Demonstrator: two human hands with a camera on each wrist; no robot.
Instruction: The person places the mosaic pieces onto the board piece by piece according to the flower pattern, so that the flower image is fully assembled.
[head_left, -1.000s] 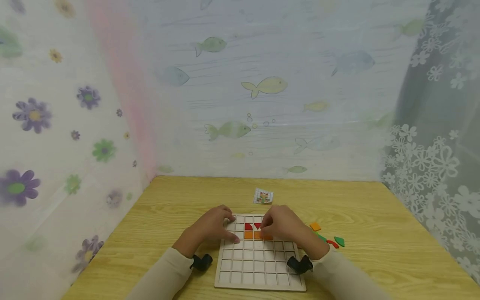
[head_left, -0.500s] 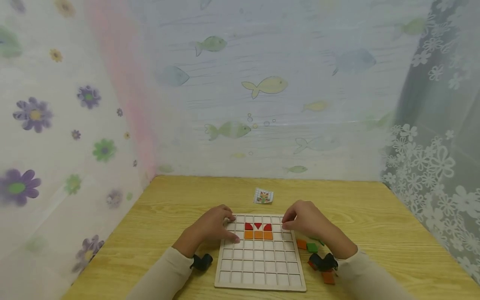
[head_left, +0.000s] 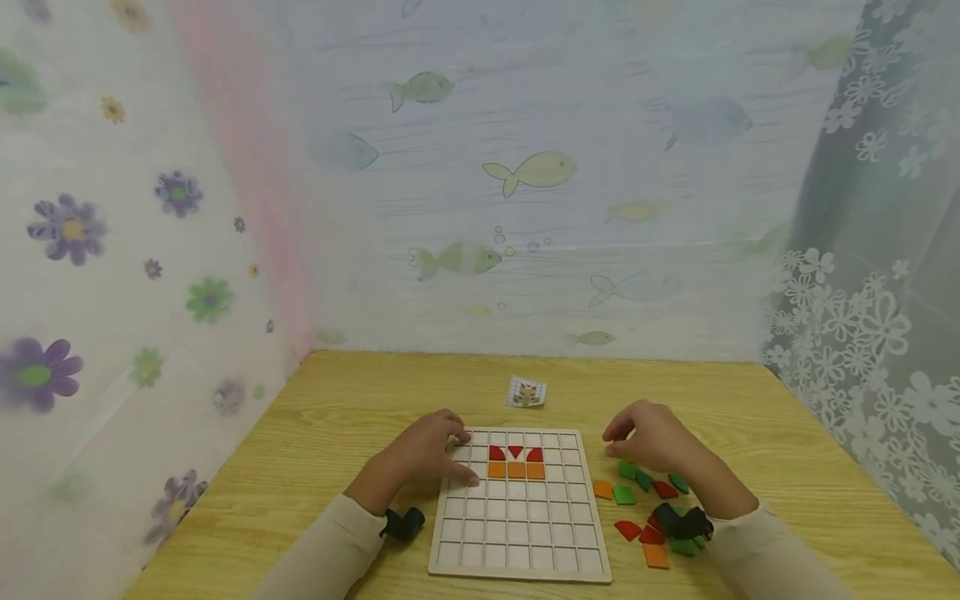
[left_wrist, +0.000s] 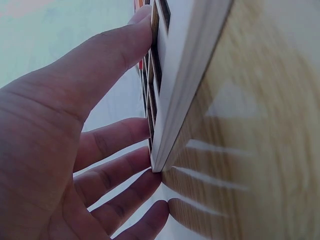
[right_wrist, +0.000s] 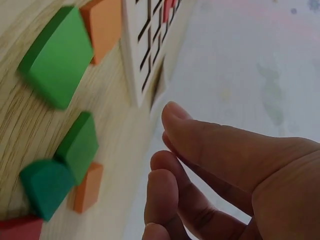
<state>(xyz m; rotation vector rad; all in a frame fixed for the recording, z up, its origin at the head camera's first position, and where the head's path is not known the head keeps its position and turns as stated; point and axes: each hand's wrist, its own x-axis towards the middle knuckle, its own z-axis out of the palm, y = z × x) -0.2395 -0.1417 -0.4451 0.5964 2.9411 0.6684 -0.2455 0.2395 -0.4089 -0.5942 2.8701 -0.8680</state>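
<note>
A pale wooden grid board (head_left: 517, 533) lies on the table. Its upper part holds a row of orange squares (head_left: 517, 471); above them sit a red triangle (head_left: 515, 452) and two red quarter-round pieces (head_left: 535, 454). My left hand (head_left: 420, 450) rests at the board's left edge. The left wrist view shows the thumb over the grid and the outstretched fingers (left_wrist: 122, 137) along the rim. Off the board's right side, my right hand (head_left: 656, 437) hovers above loose tiles, its fingers loosely bent and holding nothing. The right wrist view has a green tile (right_wrist: 60, 60) near it.
Right of the board lie several loose tiles, among them an orange square (head_left: 656, 556), a red quarter-round (head_left: 627, 530) and a green square (head_left: 623, 495). A small printed pattern card (head_left: 527, 392) lies beyond the board. A patterned curtain (head_left: 480, 317) borders the table's back.
My right hand has left the red pieces on the board and moved right, out over the loose tiles. A right-hand red quarter-round now shows there. My left hand has stayed put.
</note>
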